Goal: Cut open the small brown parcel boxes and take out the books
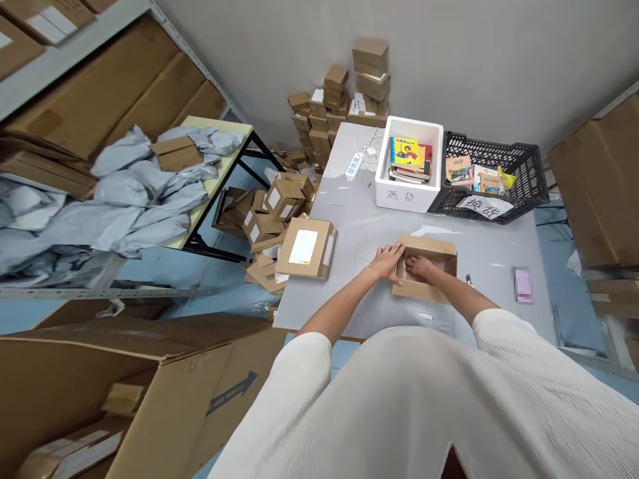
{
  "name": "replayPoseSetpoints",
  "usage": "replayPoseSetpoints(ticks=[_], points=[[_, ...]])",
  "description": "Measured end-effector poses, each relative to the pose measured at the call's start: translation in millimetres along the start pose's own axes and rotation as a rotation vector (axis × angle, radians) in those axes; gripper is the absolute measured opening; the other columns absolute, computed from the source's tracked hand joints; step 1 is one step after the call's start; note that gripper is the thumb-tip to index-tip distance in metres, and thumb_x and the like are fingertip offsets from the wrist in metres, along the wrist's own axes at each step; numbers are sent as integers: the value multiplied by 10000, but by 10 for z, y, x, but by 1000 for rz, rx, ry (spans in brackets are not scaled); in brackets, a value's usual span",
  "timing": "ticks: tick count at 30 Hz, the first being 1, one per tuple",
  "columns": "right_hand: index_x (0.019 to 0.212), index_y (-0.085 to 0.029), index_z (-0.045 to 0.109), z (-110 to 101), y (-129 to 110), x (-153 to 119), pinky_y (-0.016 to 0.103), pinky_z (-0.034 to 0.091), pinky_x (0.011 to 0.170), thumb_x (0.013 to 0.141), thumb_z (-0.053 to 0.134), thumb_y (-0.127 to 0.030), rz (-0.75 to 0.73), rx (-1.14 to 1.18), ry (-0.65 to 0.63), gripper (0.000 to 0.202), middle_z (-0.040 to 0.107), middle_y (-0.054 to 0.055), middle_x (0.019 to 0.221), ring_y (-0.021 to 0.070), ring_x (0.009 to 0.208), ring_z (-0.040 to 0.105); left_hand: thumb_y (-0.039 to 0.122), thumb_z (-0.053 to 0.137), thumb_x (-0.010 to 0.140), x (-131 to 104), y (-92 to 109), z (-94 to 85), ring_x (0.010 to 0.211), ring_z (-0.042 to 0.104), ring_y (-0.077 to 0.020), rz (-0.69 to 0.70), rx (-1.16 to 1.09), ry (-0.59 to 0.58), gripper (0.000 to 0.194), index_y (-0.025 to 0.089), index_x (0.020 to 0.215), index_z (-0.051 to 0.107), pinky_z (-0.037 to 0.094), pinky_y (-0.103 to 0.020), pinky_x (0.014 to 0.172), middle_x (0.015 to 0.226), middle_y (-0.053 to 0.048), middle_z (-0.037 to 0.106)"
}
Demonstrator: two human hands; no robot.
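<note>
An open cardboard box [426,291] sits on the grey table in front of me. My left hand [388,262] grips its left end, with the fingers at the wall's edge and the thumb lower down. Inside the box, my right hand [420,267] reaches toward the left end, fingers stretched out and slightly apart near the inner floor. Nothing shows in its grasp, though the box walls hide part of the inside. Just right of the box lies a small dark marker-like item [470,281].
A closed parcel [322,249] stands at the table's left edge. Behind are a white foam bin [407,198] and a black crate [519,173], both holding books. A power strip [354,167] and a blurred pink item [522,285] lie on the table [349,293]. Cartons crowd the left floor.
</note>
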State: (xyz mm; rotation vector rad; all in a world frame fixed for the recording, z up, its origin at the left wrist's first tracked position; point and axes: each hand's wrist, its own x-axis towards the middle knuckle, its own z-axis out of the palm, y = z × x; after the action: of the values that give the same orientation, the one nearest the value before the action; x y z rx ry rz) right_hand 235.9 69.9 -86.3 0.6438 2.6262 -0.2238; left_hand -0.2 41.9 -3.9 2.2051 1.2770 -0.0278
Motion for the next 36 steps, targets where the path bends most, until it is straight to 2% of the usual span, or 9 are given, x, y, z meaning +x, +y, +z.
replayPoseSetpoints(ticks=[3,5,11,15,21,26,31,36], points=[[1270,-169,729,114,-1,27,415,488,1039,987,602,-104,25,-30,-53,317,730,182,1370,285,1200,664,761,951,589,-7,-9,3,1512,407,-506,-1,-2,-10,1524,271,1798,163,333,-536,1203,1840,-206,217],[1256,-169,729,158,2,47,410,489,1021,1000,583,-102,22,-36,-45,303,739,177,1342,279,1172,668,757,952,596,-11,-9,1,1513,408,-499,-5,5,-14,1520,267,1798,163,331,-531,1207,1843,-205,212],[1207,-198,737,173,43,69,398,491,1021,956,623,-104,-9,-31,-1,291,748,144,1287,271,1157,653,768,936,627,-31,23,-10,1509,408,-494,-24,62,-23,1505,242,1802,156,331,-529,1203,1844,-214,206],[1127,-199,758,91,11,9,381,492,1011,890,666,-108,47,6,33,270,751,136,1203,264,1136,626,776,928,634,-26,40,-10,1506,407,-492,-44,95,-32,1509,245,1807,142,336,-516,1194,1848,-204,199],[1034,-186,809,-262,-92,-151,392,454,994,962,594,-150,17,-99,-15,230,768,145,1197,290,1139,604,792,939,604,-13,78,-22,1505,404,-494,-67,137,-32,1560,276,1812,98,335,-509,1187,1854,-189,187],[1127,-147,785,-725,-9,-506,396,402,990,1033,534,-129,57,-113,89,269,789,159,1045,294,1108,590,712,962,635,-33,185,-36,1493,424,-466,-119,194,-13,1527,266,1811,96,349,-504,1182,1845,-200,209],[1203,-138,727,-1122,207,-1033,427,378,977,1044,522,-126,264,-66,259,260,761,189,1111,323,1102,591,661,967,648,-14,279,-11,1510,410,-475,-190,205,10,1501,281,1806,92,360,-521,1185,1848,-201,199],[1208,-166,701,-1327,292,-1574,469,386,1006,1083,489,-226,492,153,500,253,748,198,1116,375,1126,557,650,978,616,29,333,21,1492,431,-484,-216,184,55,1453,268,1782,200,368,-559,1194,1827,-225,238]])
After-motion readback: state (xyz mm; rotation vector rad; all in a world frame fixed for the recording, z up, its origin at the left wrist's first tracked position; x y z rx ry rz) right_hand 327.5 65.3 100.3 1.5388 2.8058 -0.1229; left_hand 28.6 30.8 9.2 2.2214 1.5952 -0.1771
